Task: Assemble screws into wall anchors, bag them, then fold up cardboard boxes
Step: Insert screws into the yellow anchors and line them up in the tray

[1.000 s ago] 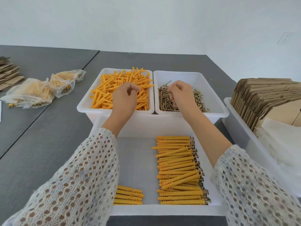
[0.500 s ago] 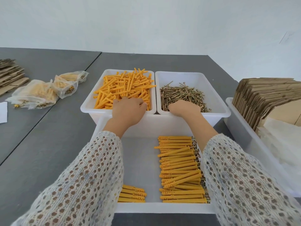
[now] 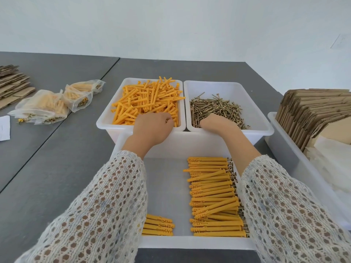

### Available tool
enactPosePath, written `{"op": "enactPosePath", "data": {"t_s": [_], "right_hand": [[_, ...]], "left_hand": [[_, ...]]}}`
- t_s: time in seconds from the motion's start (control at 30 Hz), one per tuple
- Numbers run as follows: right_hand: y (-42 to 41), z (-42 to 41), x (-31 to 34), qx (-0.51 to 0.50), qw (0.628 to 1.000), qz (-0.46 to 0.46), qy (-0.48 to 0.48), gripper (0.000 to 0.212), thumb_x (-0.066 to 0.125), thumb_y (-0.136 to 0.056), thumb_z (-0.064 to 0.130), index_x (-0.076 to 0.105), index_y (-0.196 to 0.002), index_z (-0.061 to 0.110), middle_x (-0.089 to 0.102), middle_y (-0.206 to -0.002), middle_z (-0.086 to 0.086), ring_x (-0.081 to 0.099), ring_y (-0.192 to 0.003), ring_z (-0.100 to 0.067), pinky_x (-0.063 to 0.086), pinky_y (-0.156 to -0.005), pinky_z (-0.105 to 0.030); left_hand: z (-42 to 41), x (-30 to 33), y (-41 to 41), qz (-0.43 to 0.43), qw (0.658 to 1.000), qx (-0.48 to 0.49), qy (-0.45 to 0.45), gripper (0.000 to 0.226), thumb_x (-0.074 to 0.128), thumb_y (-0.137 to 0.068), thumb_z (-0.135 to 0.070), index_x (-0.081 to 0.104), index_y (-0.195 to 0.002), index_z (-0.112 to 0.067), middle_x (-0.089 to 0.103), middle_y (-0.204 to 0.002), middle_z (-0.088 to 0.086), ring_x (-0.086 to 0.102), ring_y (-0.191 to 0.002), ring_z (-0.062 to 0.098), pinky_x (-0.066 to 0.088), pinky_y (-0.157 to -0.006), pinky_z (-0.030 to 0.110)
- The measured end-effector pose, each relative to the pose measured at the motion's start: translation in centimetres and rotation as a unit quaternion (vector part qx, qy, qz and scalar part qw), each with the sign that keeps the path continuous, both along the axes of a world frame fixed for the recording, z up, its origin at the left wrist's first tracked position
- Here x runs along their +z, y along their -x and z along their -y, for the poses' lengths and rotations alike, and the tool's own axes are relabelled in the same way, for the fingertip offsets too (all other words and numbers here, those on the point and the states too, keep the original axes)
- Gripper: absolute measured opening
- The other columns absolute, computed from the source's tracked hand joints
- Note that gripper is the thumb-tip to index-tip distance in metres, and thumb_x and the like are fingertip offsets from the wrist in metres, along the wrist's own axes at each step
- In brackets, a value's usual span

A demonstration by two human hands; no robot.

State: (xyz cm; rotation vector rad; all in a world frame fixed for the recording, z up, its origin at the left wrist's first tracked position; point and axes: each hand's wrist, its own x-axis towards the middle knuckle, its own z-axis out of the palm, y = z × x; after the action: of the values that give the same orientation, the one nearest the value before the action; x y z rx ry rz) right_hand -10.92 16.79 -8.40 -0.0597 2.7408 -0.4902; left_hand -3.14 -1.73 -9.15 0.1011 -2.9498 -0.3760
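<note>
Since the earlier frame both hands are being drawn back from deep in the two far bins to the near edges of those bins. The left hand (image 3: 152, 128) is being held as a curled fist at the near end of the white plastic bin of loose orange plastic wall anchors (image 3: 146, 103); whether an anchor is being pinched inside it cannot be told, since the fingers are folded away from the camera. The right hand (image 3: 218, 123) is being dipped, knuckles up and fingers hidden, into the near edge of the heap of brass-coloured screws (image 3: 216, 109) in the white plastic screw bin (image 3: 252, 88); its grip cannot be told either.

The relation being turned on is this: the anchor bin is lying just left of the screw bin, the two touching side by side, so each hand is being kept at its own supply, left nearer the anchors, right nearer the screws. The loose anchors are lying every way, many with the long axis running away from the person; the screws are tangled, with no common axis.

Just nearer than the screw bin, in the large white plastic tray (image 3: 190, 242), the finished anchors with screws inserted (image 3: 212, 196) are being stacked crosswise, screw heads to the right. Judged from this, one more pair is probably being fetched, and the two pieces will need bringing together end to end over that tray.
</note>
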Motion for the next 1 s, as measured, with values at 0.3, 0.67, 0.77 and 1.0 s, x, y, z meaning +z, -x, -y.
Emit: {"op": "enactPosePath", "data": {"t_s": [0.3,0.67,0.77,1.0], "right_hand": [[0.04,-0.24,0.01,0.012,1.000,0.000,0.024,0.022,0.038,-0.084,0.023,0.027,-0.065,0.021,0.030,-0.068,0.002,0.024,-0.059,-0.015,0.026,-0.066,-0.037],[-0.19,-0.34,0.04,0.023,0.999,-0.029,0.017,0.018,0.041,-0.082,0.024,0.034,-0.066,0.020,0.036,-0.068,0.002,0.031,-0.059,-0.017,0.029,-0.062,-0.034],[-0.30,-0.28,0.03,0.030,0.998,-0.039,0.025,0.014,0.041,-0.079,0.020,0.037,-0.066,0.018,0.039,-0.067,0.001,0.034,-0.059,-0.017,0.028,-0.059,-0.031],[-0.24,-0.11,0.18,0.033,0.999,-0.027,0.024,0.018,0.040,-0.085,0.018,0.040,-0.067,0.018,0.041,-0.070,0.000,0.035,-0.060,-0.016,0.031,-0.061,-0.033]], "left_hand": [[-0.45,-0.16,-0.32,-0.139,0.986,-0.021,-0.095,0.023,0.047,-0.096,-0.018,0.066,-0.108,-0.018,0.062,-0.104,-0.001,0.059,-0.090,0.021,0.052,-0.074,0.040],[-0.24,-0.72,0.35,-0.217,0.964,-0.090,-0.126,0.054,0.060,-0.094,-0.019,0.045,-0.146,-0.014,0.050,-0.143,0.004,0.043,-0.133,0.020,0.038,-0.102,0.029],[-0.23,-0.69,0.41,-0.229,0.960,-0.105,-0.123,0.048,0.061,-0.094,-0.015,0.052,-0.141,-0.012,0.051,-0.141,0.005,0.044,-0.133,0.021,0.037,-0.106,0.030],[-0.61,-0.66,0.13,-0.239,0.955,-0.123,-0.128,0.026,0.056,-0.097,-0.007,0.068,-0.119,-0.009,0.061,-0.120,0.005,0.054,-0.115,0.023,0.045,-0.096,0.033]]}}
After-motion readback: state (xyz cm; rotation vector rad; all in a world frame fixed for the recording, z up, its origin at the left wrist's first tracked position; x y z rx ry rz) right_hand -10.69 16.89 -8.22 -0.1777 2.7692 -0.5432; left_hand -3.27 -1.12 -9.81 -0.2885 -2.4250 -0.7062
